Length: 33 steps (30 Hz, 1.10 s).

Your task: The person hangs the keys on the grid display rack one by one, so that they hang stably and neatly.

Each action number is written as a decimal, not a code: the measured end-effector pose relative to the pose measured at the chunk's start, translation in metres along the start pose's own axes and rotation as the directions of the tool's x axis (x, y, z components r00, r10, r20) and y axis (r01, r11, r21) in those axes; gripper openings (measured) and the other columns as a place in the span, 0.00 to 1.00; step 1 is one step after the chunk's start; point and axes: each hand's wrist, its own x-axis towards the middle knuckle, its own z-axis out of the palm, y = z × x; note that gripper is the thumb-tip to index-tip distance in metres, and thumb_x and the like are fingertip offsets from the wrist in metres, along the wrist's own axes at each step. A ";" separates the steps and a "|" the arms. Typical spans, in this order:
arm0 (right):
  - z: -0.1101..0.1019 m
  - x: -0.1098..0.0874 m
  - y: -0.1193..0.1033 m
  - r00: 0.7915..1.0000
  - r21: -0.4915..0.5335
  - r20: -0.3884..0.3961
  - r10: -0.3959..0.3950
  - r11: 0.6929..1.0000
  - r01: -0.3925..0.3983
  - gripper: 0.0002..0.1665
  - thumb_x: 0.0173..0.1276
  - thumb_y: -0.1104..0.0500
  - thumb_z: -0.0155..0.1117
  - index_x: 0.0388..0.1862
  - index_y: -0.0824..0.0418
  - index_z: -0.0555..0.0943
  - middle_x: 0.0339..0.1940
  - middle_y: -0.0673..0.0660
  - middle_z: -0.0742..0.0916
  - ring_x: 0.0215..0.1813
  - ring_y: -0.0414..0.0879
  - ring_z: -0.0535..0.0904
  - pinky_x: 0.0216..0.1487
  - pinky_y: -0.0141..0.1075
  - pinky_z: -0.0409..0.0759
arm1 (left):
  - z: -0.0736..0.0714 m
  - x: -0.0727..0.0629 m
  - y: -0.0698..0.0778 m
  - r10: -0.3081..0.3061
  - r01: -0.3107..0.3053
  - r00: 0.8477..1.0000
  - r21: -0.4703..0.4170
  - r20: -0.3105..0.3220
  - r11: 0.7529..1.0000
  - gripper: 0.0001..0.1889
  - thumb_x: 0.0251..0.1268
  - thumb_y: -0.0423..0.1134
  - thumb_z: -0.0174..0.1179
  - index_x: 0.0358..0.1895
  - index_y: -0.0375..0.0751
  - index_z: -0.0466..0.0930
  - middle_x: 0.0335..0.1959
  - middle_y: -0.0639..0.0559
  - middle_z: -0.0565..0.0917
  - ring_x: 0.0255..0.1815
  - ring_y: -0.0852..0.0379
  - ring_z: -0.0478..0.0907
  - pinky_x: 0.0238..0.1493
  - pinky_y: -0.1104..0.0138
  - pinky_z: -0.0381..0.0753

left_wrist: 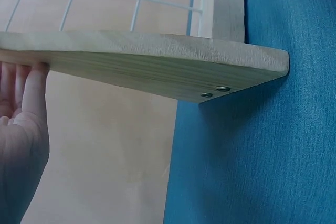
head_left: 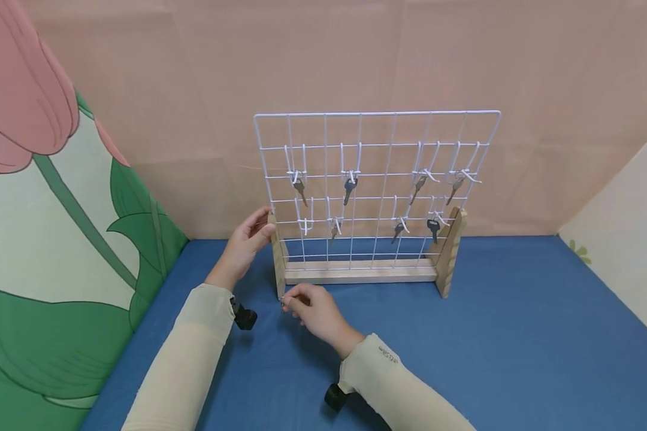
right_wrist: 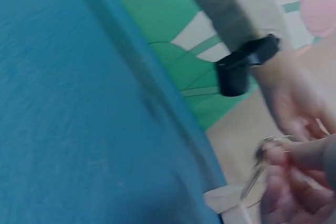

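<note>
A white wire grid rack [head_left: 376, 113] stands on a wooden base, with several keys hanging from its double-wire hooks. My left hand [head_left: 246, 245] holds the upper end of the left wooden side piece [head_left: 278, 257]; in the left wrist view its fingers [left_wrist: 35, 90] meet that board's outer face. In front of the base's left corner, low over the cloth, my right hand [head_left: 319, 314] pinches a small metal key [right_wrist: 253, 181] between thumb and fingers. The key's blade points down, and a thin ring shows at its head in the blurred right wrist view. The lower-left hook [head_left: 305, 226] is bare.
Dark-headed keys [head_left: 350, 185] hang along the upper and lower hook rows. Blue cloth [head_left: 523, 335] covers the table. A tan backdrop [head_left: 194, 90] rises behind, with a flower-printed panel [head_left: 108, 227] at left and a pale printed panel [head_left: 620, 221] at right.
</note>
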 end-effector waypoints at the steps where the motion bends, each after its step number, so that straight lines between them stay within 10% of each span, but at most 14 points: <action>1: -0.003 0.001 -0.002 0.999 0.029 -0.032 -0.021 0.999 0.022 0.10 0.78 0.60 0.60 0.43 0.64 0.85 0.34 0.58 0.87 0.32 0.56 0.79 0.28 0.32 0.80 | -0.001 0.000 0.000 0.002 -0.002 1.000 0.004 -0.004 1.000 0.30 0.80 0.41 0.53 0.79 0.39 0.57 0.74 0.36 0.65 0.68 0.50 0.67 0.71 0.51 0.68; 14: -0.024 0.009 -0.028 0.926 0.283 -0.364 -0.101 0.935 0.213 0.11 0.77 0.60 0.61 0.49 0.68 0.83 0.43 0.61 0.88 0.35 0.45 0.76 0.32 0.31 0.79 | -0.001 0.001 -0.002 0.017 -0.016 1.000 0.028 -0.013 0.999 0.32 0.78 0.44 0.54 0.79 0.41 0.58 0.73 0.37 0.66 0.66 0.49 0.68 0.70 0.54 0.71; 33: -0.029 0.039 -0.053 0.933 0.539 -0.355 0.063 0.829 0.149 0.12 0.77 0.62 0.60 0.51 0.71 0.80 0.39 0.54 0.88 0.38 0.44 0.78 0.41 0.31 0.82 | -0.001 0.002 -0.001 -0.002 0.002 1.000 -0.013 0.000 1.000 0.31 0.78 0.44 0.55 0.79 0.41 0.59 0.74 0.35 0.65 0.69 0.46 0.67 0.71 0.52 0.69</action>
